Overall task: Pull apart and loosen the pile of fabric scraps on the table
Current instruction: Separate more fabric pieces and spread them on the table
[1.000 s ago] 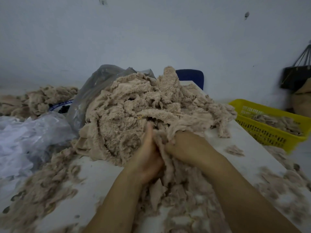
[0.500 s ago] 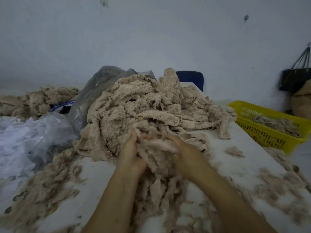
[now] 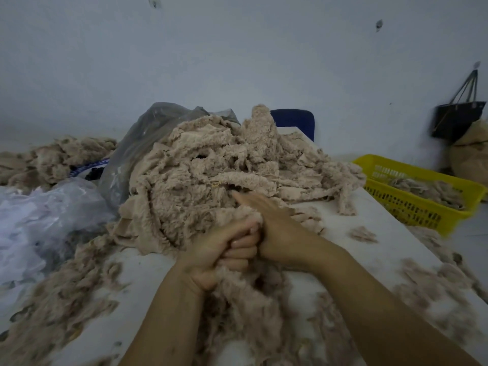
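A tall heap of beige fleecy fabric scraps lies on the white table. At its near foot, my left hand is curled into a fist around a clump of the scraps that trails down toward me. My right hand lies close against the left, with its fingers reaching forward into the heap. The ends of those fingers are buried in the fluff, so their grip is hidden.
Loose tufts litter the table on both sides. Grey and clear plastic bags sit at the left. A yellow basket with scraps stands at the right. A blue chair back rises behind the heap, and a dark bag hangs on the wall.
My hands were spread apart holding a bundle between them; now they have come together. The left has closed into a fist on the clump and the right reaches into the heap.
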Demonstrator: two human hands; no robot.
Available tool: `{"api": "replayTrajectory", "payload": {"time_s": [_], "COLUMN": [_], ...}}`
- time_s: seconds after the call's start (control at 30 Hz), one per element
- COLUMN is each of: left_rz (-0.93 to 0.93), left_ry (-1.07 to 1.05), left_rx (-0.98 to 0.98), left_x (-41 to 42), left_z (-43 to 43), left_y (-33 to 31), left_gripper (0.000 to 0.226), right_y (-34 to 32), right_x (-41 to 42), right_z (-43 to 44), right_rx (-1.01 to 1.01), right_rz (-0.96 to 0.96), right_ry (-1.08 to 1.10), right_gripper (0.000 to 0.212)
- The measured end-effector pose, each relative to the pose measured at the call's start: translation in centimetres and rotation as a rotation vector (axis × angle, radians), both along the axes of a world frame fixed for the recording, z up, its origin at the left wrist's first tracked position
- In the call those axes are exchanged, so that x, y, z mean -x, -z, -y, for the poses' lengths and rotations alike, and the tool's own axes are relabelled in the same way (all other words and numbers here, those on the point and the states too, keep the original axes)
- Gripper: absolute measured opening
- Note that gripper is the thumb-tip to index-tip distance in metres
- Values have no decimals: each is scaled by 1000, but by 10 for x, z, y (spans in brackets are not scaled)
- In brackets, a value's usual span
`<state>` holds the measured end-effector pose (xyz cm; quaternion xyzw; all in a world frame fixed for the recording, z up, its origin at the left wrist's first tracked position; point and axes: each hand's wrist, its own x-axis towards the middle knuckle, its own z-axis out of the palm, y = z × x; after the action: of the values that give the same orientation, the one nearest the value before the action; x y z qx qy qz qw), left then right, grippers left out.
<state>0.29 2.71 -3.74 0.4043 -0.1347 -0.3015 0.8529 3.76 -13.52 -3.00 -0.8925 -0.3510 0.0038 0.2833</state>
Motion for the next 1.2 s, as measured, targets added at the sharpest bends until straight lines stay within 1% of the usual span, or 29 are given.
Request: {"api": "replayTrajectory", "payload": {"time_s": [0.03,0.07,0.1,0.17,0.23,0.3,0.33,0.37,0.4,0.47,0.5,0.53,0.6,0.63,0.67,0.7,0.73,0.77,0.8,0.83,0.87,0.93,0.97,1.0,1.03,1.07,1.1,1.13,1.2], "left_rz": [21,35,51,96,110,104,99,91,77,41,26,14,3,6,10,4,-9,-28,-51,-72,-78,-52,-38,-31,-26,-25,-26,-26,-30], "left_ry": [42,86,119,122,81,42,27,9,-13,-51,-65,-81,-136,-196,-303,-426,-523,-579,-614,-645,-681,-738,-749,-747,-734,-719,-705,-691,-678], "left_rx": [-9,6,33,139,351,593,702,783,828,856,867,884,957,995,1009,998,982,971,961,936,893,811,784,754,721,684,645,612,576], "left_x": [1,1,2,2,2,0,-2,-4,-6,-9,-9,-10,-12,-13,-14,-15,-16,-18,-19,-20,-20,-19,-18,-17,-15,-14,-13,-13,-14], "left_z": [-3,-5,-6,-5,-3,-11,-16,-20,-23,-23,-22,-22,-29,-34,-39,-41,-41,-38,-33,-29,-27,-29,-30,-29,-27,-25,-22,-20,-18], "left_y": [0,1,0,0,0,-2,-3,-2,-1,2,4,5,9,10,10,9,10,10,11,11,11,10,9,9,8,8,8,8,6], "left_gripper": [30,30,31,33,37,39,40,40,41,42,44,45,43,39,35,32,31,29,27,24,23,25,30,34,37,40,41,41,40], "right_y": [2,7,10,12,9,8,9,11,13,13,14,14,11,9,9,10,10,11,12,14,15,14,14,16,21,25,26,20,-6], "right_x": [-1,-3,-4,-6,-8,-13,-14,-14,-14,-13,-14,-16,-20,-19,-18,-18,-18,-19,-20,-23,-25,-26,-27,-29,-31,-32,-33,-33,-33], "right_z": [-5,-9,-11,-10,0,18,28,36,42,45,45,46,56,62,68,70,71,69,65,64,62,57,54,51,48,46,45,46,49], "right_rx": [-98,-193,-263,-337,-351,-324,-328,-342,-365,-428,-511,-644,-983,-1099,-1101,-991,-794,-526,-273,-97,-14,-91,-85,23,176,317,343,239,-202], "right_rz": [-94,-186,-249,-223,-147,-111,-107,-114,-129,-169,-197,-256,-432,-504,-509,-481,-439,-380,-316,-240,-158,71,176,219,200,161,143,137,92], "right_ry": [-30,-37,-19,49,130,259,320,361,373,373,400,467,656,738,788,807,782,702,577,473,438,533,573,578,555,509,490,503,557], "right_gripper": [73,53,41,34,19,12,13,18,22,28,31,32,29,26,24,23,23,23,22,26,34,37,36,38,41,38,29,23,25]}}
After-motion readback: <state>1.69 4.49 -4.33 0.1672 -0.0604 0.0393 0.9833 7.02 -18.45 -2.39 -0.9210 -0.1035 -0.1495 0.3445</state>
